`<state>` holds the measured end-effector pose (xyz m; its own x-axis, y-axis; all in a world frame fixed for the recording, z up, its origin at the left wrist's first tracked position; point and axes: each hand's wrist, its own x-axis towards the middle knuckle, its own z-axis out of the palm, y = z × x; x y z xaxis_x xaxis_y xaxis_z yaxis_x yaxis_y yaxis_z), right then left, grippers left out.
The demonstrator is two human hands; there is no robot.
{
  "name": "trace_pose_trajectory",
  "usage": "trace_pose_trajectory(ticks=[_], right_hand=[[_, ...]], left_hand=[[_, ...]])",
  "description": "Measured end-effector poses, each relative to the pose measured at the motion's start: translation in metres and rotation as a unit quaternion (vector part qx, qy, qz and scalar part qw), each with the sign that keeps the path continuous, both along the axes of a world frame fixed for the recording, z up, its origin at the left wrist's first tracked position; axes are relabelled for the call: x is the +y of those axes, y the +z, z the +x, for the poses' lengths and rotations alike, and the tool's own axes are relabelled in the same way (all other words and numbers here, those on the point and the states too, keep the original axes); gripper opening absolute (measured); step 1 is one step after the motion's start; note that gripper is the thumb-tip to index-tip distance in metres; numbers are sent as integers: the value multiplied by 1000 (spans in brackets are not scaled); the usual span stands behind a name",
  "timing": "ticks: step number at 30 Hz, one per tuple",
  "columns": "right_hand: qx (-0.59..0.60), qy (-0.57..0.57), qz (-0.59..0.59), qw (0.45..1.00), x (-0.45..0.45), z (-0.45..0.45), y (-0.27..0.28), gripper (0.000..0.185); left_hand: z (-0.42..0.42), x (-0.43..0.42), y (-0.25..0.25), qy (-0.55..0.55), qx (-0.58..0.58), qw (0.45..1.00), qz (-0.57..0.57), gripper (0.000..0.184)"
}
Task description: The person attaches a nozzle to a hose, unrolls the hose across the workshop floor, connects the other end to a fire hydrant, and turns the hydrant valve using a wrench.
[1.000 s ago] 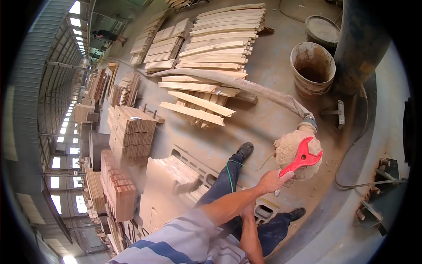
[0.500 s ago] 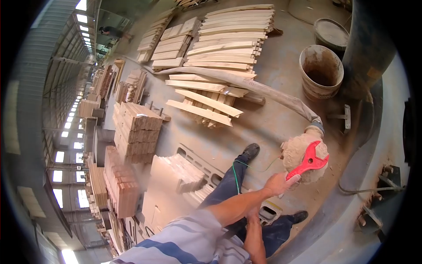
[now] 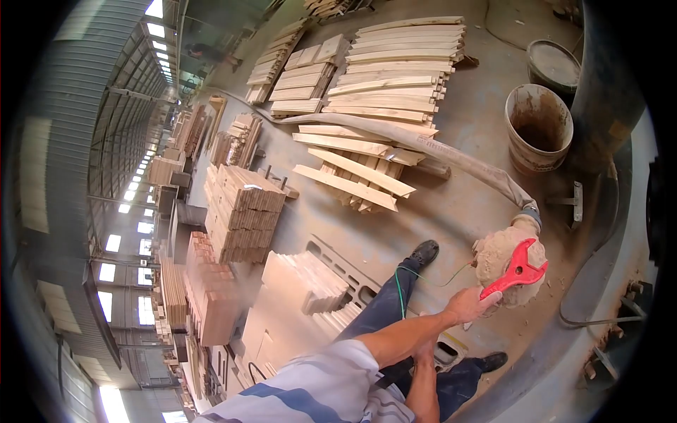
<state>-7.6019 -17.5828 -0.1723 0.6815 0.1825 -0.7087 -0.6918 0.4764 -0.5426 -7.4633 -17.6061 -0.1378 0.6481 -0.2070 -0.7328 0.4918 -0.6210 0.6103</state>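
Stretching beside rows of bright windows (image 3: 106, 307), the dusty floor (image 3: 451, 211) carries stacked boards (image 3: 402, 67), a bucket (image 3: 539, 157) and a hose (image 3: 465, 154). The left hand (image 3: 471, 307) has its fingers closed around a red wrench (image 3: 518, 271), whose forked end extends beyond them, against a lumpy tan mound (image 3: 493, 254). The right hand's (image 3: 425, 346) grip is hidden; I cannot tell.

No wording, number, brand or sign can be read. Faint print-like marks run along the fabric hose (image 3: 465, 156), and a white patch tops one plank stack (image 3: 243, 218), both illegible.
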Motion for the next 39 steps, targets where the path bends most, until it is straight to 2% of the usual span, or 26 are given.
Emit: trace_pose_trajectory(ticks=[2,6,8,15,18,21,23,32,33,34,36,37,38,39], right_hand=[[65,-37,55,996,0,2,1,21],[26,-24,51,998,3,-1,-5,14],[83,-85,113,986,6,-3,-9,13],[69,-65,111,989,5,-1,-8,15],[104,-109,129,980,4,6,8,14],[97,-99,109,984,2,7,10,16],[106,-82,135,982,0,3,2,33],[105,-87,190,972,1,-5,-17,31],[106,-91,186,973,10,-10,-27,31],[-72,-14,11,997,23,-21,-45,22],[-170,28,-148,974,16,-33,-42,14],[-114,-16,-111,987,18,-17,-30,13],[-108,-20,-127,986,7,-9,-21,13],[-95,57,-128,986,0,1,-7,13]], left_hand=[[1,0,3,1,0,1000,8,60],[4,-1,11,1,7,1000,5,60],[1,0,3,3,10,1000,4,60],[-1,0,-5,-7,13,1000,10,59],[0,0,-3,-10,15,1000,23,59],[-1,-1,-2,-4,-4,1000,20,59],[1,-1,1,-7,1,1000,22,59],[-2,-2,-9,-9,-6,999,34,59],[-2,3,-12,-11,-4,999,29,59],[-4,5,-14,1,-16,999,51,59],[-3,-5,-1,-10,-4,999,38,59],[5,-3,9,-25,11,999,21,59],[0,-8,6,-33,16,999,6,59],[-2,-6,1,-16,6,1000,18,59]])
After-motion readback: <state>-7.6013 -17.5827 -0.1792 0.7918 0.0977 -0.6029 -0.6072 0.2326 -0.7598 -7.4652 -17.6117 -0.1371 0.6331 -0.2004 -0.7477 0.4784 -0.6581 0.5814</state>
